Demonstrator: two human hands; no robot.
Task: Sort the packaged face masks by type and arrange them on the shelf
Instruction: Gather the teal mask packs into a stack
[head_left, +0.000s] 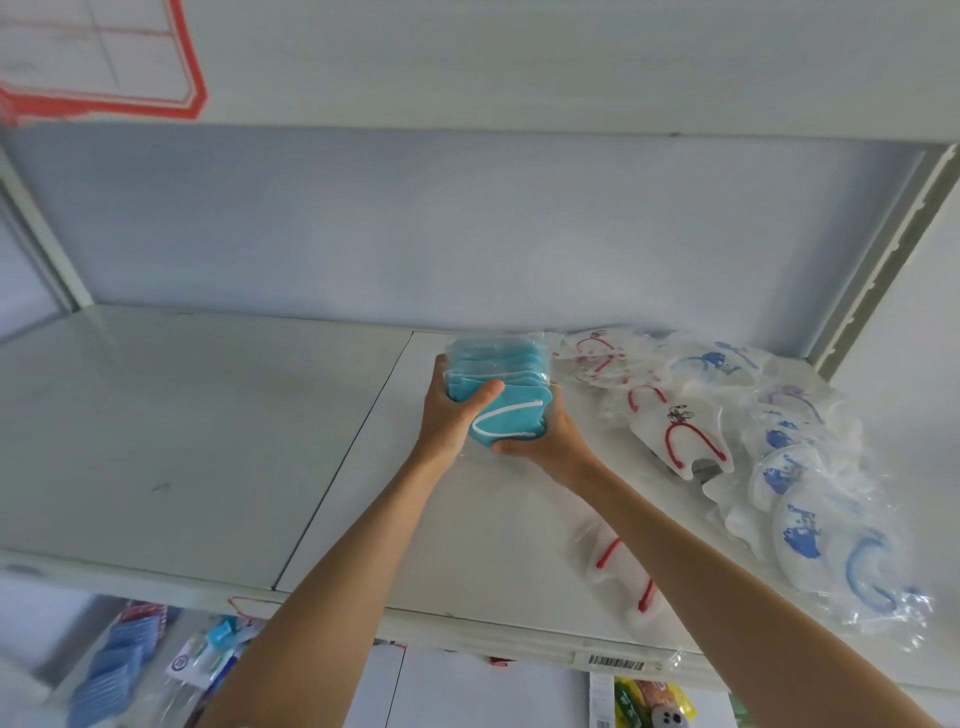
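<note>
Several teal masks (498, 384) in clear wrap form one stack on the white shelf (208, 426), squeezed between both hands: left hand (449, 415) curls round its left side, right hand (545, 431) grips underneath. White masks (696, 431) lie scattered just right.

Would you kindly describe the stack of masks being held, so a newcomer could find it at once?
Start at the white shelf and follow its surface right, to just past the seam between its two boards. There, the left hand and right hand grip a stack of packaged teal masks. It is the only solid teal bundle; the loose white masks beside it carry red or blue straps and prints.
</note>
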